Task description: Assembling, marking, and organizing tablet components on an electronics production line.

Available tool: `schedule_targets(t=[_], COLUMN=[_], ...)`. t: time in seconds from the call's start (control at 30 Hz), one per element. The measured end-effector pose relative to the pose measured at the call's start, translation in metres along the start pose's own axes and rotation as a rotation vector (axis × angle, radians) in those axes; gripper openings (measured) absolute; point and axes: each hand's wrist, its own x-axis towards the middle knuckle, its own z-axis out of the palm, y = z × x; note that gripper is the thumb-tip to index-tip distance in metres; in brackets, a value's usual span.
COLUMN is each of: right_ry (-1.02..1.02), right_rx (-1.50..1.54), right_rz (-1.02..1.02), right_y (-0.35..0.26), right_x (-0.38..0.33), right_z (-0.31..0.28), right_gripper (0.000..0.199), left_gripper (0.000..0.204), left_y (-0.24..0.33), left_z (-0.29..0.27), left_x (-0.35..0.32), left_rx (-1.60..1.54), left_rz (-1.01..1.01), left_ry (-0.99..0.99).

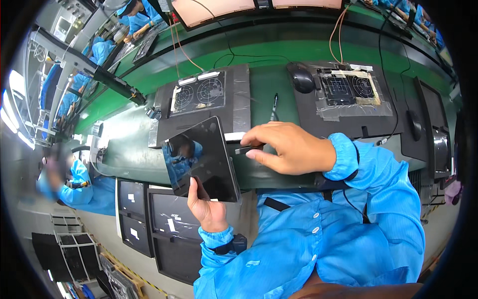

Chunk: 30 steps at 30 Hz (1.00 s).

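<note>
My left hand [208,213] grips a black tablet [211,162] by its lower edge, thumb over the glossy dark screen. The tablet is tilted toward me and the screen mirrors a blue-sleeved figure. Just off the tablet's right edge, my right hand [296,149] pinches a small black plug-like piece [242,150] between thumb and forefinger. A narrow gap appears between the piece and the tablet. Whether a cable runs from the piece is hidden by my fingers.
On the green bench lie two black mats with target charts [199,94] [348,87], a black mouse [300,77] and a pen [274,106]. A second mouse [413,124] lies at right. Monitors [214,11] stand behind. Black trays [172,214] sit lower left. Co-workers are at left.
</note>
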Motion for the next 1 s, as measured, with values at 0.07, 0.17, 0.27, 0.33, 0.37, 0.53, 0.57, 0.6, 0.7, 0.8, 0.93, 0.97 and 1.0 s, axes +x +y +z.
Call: schedule_targets(t=[0.07, 0.17, 0.27, 0.33, 0.37, 0.53, 0.57, 0.6, 0.7, 0.8, 0.93, 0.97, 1.0], right_ry=[0.000, 0.204, 0.180, 0.147, 0.121, 0.031, 0.005, -0.022, -0.100, -0.103, -0.100, -0.112, -0.125], right_rx=[-0.085, -0.289, -0.415, -0.435, -0.456, -0.374, -0.361, -0.346, -0.350, -0.375, -0.356, -0.371, -0.387], right_rz=[-0.063, -0.230, -0.267, -0.313, -0.356, -0.466, -0.453, -0.442, -0.435, -0.446, -0.454, -0.458, -0.462], right_y=[-0.002, -0.003, -0.005, -0.016, -0.021, -0.031, -0.030, -0.029, -0.025, -0.021, -0.020, -0.020, -0.020], right_x=[-0.005, -0.007, -0.013, -0.012, -0.013, -0.016, -0.019, -0.022, -0.028, -0.034, -0.036, -0.036, -0.036], right_z=[-0.002, -0.024, -0.052, -0.063, -0.068, -0.067, -0.064, -0.063, -0.061, -0.057, -0.055, -0.054, -0.055], right_gripper=[0.023, 0.021, 0.020, 0.022, 0.024, 0.036, 0.036, 0.036, 0.036, 0.035, 0.033, 0.033, 0.032], left_gripper=[0.020, 0.027, 0.042, 0.041, 0.039, 0.024, 0.026, 0.026, 0.024, 0.024, 0.024, 0.024, 0.024], left_y=[-0.002, 0.003, 0.024, 0.034, 0.039, 0.036, 0.034, 0.031, 0.024, 0.021, 0.020, 0.019, 0.018], left_z=[0.001, 0.001, -0.008, 0.001, 0.004, 0.013, 0.010, 0.015, 0.024, 0.028, 0.028, 0.026, 0.025], left_x=[-0.005, -0.011, -0.029, -0.053, -0.062, -0.084, -0.081, -0.082, -0.082, -0.086, -0.089, -0.089, -0.090], left_rx=[-0.015, 0.120, 0.721, 0.887, 1.032, 1.624, 1.701, 1.705, 1.876, 1.903, 1.922, 1.906, 1.888], left_rz=[0.013, 0.050, 0.211, 0.160, 0.140, 0.059, 0.116, 0.106, 0.103, 0.128, 0.137, 0.137, 0.137], left_ry=[0.022, -0.169, -0.382, -0.430, -0.450, -0.478, -0.565, -0.571, -0.644, -0.683, -0.703, -0.686, -0.670])
